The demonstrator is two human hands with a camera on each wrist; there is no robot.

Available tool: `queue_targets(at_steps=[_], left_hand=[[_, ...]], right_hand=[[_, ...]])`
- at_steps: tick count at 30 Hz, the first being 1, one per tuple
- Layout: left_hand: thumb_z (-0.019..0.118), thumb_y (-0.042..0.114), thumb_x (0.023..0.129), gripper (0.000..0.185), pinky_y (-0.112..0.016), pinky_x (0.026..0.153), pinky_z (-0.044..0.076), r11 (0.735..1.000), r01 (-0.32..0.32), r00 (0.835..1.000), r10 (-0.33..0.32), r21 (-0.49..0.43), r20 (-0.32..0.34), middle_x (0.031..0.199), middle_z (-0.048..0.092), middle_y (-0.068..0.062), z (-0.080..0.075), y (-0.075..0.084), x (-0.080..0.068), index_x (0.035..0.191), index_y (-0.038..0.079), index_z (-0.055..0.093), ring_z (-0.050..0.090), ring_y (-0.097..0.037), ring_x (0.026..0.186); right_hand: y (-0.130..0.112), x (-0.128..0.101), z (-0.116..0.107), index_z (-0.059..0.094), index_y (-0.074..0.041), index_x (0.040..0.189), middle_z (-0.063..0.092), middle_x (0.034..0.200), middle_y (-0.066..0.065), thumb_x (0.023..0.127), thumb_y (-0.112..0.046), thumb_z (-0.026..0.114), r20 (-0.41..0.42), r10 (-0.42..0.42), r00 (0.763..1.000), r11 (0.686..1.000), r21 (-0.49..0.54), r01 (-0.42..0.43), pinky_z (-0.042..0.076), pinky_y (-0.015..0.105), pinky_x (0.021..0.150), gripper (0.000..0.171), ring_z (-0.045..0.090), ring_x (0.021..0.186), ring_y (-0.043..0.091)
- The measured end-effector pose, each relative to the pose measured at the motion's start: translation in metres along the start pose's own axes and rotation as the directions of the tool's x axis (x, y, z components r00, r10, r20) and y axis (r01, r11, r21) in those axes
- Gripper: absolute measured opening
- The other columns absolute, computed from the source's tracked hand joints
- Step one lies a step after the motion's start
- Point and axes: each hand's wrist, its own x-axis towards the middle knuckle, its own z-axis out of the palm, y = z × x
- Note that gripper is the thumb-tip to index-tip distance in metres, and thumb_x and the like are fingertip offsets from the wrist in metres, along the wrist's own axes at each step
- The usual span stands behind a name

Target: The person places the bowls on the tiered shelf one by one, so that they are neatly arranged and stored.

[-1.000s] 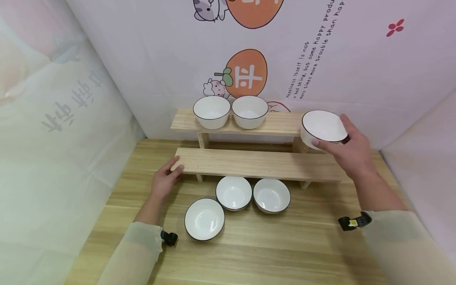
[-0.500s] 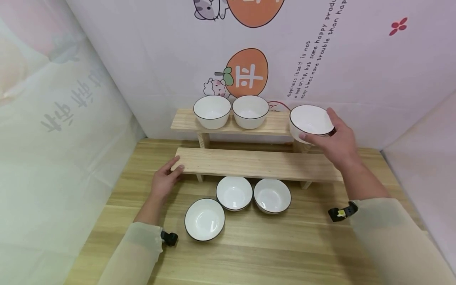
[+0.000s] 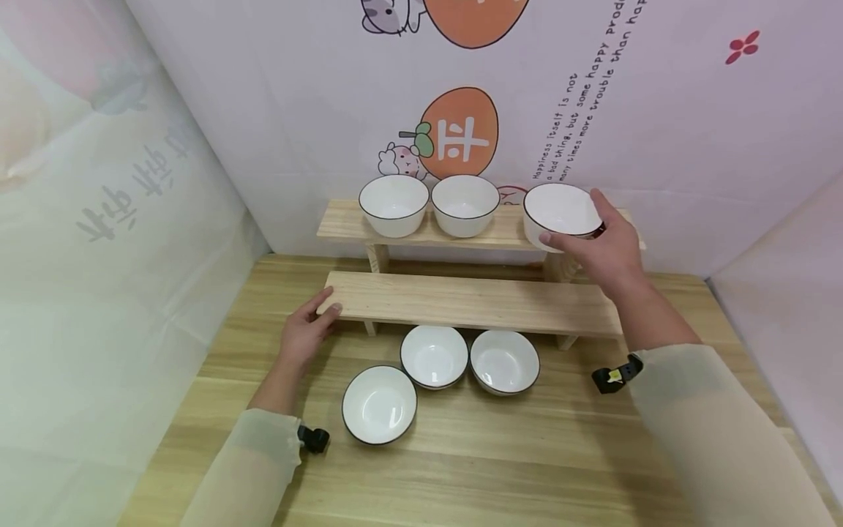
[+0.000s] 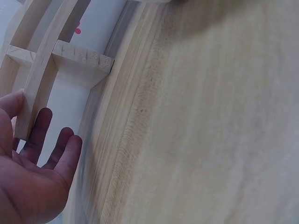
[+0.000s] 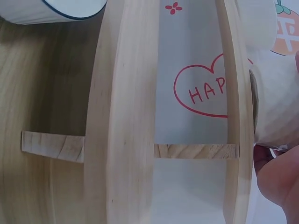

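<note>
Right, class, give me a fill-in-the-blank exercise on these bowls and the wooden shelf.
1. The right hand holds a white ____ at the upper shelf.
2. Without it, ____ bowls stand on that upper shelf.
3. ____ bowls sit on the table.
4. The left hand touches the ____ shelf.

Missing words: bowl; two; three; lower

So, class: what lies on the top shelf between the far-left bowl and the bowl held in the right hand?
One more white bowl stands between the far-left bowl and the held bowl in the right hand, seen in the head view.
</note>
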Motion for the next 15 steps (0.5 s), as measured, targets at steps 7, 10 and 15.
queue_targets(at_steps=[7,10,15], left_hand=[[0.073,0.026,0.100,0.056,-0.045,0.107,0.049,1.000,-0.007,1.000,0.007,-0.004,0.003,0.165,0.036,-0.007,0.001,0.005,-0.004,0.152,0.019,0.055,0.052,-0.027,0.133],[0.072,0.025,0.100,0.055,-0.045,0.107,0.049,1.000,-0.002,1.000,0.002,-0.008,0.003,0.165,0.036,-0.007,0.001,0.006,-0.005,0.152,0.018,0.055,0.052,-0.027,0.133],[0.072,0.025,0.100,0.056,-0.045,0.108,0.048,1.000,0.007,1.000,-0.007,-0.009,0.002,0.166,0.034,-0.006,0.001,0.009,-0.006,0.153,0.018,0.054,0.051,-0.027,0.135]], right_hand=[[-0.007,0.008,0.008,0.010,-0.031,0.167,0.015,0.173,0.001,0.073,-0.062,0.089,0.008,0.007,1.000,1.000,-0.002,-0.007,0.024,0.045,0.125,0.127,0.019,0.156,0.023],[-0.010,0.010,0.012,0.009,-0.031,0.167,0.015,0.173,0.000,0.072,-0.062,0.089,0.015,0.003,1.000,1.000,0.002,-0.003,0.024,0.043,0.125,0.128,0.020,0.156,0.022],[-0.014,0.013,0.018,0.009,-0.028,0.168,0.015,0.173,-0.001,0.072,-0.063,0.090,0.024,-0.002,1.000,1.000,0.009,0.002,0.022,0.041,0.126,0.130,0.019,0.156,0.020]])
